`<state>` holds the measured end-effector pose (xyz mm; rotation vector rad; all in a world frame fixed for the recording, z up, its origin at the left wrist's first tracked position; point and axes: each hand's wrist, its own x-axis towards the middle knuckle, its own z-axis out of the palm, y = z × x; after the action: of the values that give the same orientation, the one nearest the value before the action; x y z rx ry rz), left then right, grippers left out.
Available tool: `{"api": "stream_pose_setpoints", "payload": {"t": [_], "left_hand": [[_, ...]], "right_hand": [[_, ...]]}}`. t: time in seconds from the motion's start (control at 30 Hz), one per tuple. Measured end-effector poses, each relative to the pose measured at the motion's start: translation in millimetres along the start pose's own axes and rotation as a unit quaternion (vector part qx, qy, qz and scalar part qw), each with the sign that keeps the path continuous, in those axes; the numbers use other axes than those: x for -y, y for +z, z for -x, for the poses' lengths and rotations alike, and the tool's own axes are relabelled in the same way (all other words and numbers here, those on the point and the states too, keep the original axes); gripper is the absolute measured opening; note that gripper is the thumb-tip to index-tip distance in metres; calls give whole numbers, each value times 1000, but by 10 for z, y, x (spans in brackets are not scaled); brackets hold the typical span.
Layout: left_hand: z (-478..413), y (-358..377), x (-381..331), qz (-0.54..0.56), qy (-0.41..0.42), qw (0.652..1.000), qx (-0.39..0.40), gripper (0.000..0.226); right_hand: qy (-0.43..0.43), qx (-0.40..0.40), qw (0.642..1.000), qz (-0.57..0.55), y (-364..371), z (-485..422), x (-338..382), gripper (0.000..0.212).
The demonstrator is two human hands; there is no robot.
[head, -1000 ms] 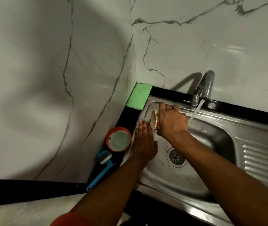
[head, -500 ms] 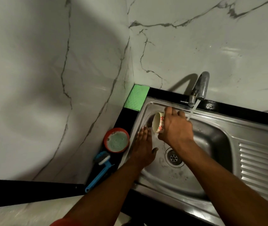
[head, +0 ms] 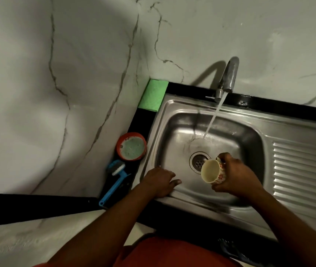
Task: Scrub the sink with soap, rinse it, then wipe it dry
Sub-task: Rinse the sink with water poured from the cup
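Sink (head: 172, 105) set in counter (head: 143, 120) beneath running tap (head: 228, 78): rinsing apparently under way, no suds visible. Right hand (head: 236, 176) clamped round cup (head: 213, 171) near drain (head: 198, 161); left hand (head: 158, 182) spread on front-left wall. Wiping dry not yet done.

You have open room in the back-left half of the sink (head: 174, 135); the tap (head: 228, 78) and its water stream (head: 213, 120) cross the back right. Your right hand (head: 237, 177), holding the cup (head: 212, 171), hangs over the drain (head: 197, 160); your left hand (head: 159, 182) rests on the near rim. The left ledge (head: 141, 120) is filled by the sponge (head: 153, 94), soap tub (head: 131, 146) and brush (head: 114, 180).
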<state>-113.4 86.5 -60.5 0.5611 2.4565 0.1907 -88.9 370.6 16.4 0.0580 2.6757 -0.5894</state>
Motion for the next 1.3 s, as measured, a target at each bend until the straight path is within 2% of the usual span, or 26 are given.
{"api": "stream_pose_setpoints", "payload": {"t": [0.07, 0.17, 0.3, 0.37, 0.5, 0.6, 0.67, 0.73, 0.8, 0.87, 0.93, 1.03, 1.13, 1.3], "left_hand": [[73, -3, 7, 6, -1, 1000, -17, 51], [161, 39, 47, -7, 17, 999, -45, 45], [274, 133, 106, -80, 0, 991, -110, 56], [329, 166, 132, -85, -23, 987, -135, 62], [355, 223, 163, -75, -21, 987, -139, 64], [344, 265, 183, -58, -18, 989, -132, 65], [331, 268, 191, -39, -11, 994, -105, 67], [312, 250, 189, -31, -9, 997, -65, 71], [287, 204, 181, -32, -14, 999, -29, 74], [242, 137, 168, -33, -23, 999, 10, 76], [211, 73, 140, -38, -34, 997, 49, 78], [177, -1, 115, -34, -49, 994, 92, 83], [164, -32, 121, -42, -48, 992, 111, 84], [159, -57, 95, -59, -49, 990, 115, 83]], "right_hand": [[1, 27, 999, 47, 33, 36, 6, 101], [-49, 26, 991, 119, 138, 18, 230, 101], [-130, 15, 952, 277, 387, -160, 822, 97], [-131, -1, 948, 291, 436, -283, 1021, 97], [-62, -107, 977, 174, 404, -404, 993, 97], [45, -164, 985, -35, 386, -387, 773, 95], [120, -150, 958, -212, 390, -404, 594, 95], [169, -128, 895, -393, 395, -467, 418, 91], [195, -127, 838, -494, 374, -568, 295, 80], [201, -154, 825, -505, 291, -694, 263, 79], [194, -189, 831, -486, 156, -800, 295, 86], [166, -222, 834, -477, -51, -974, 343, 85], [126, -234, 836, -480, -189, -1057, 388, 83], [69, -234, 866, -437, -319, -1079, 508, 84]]}}
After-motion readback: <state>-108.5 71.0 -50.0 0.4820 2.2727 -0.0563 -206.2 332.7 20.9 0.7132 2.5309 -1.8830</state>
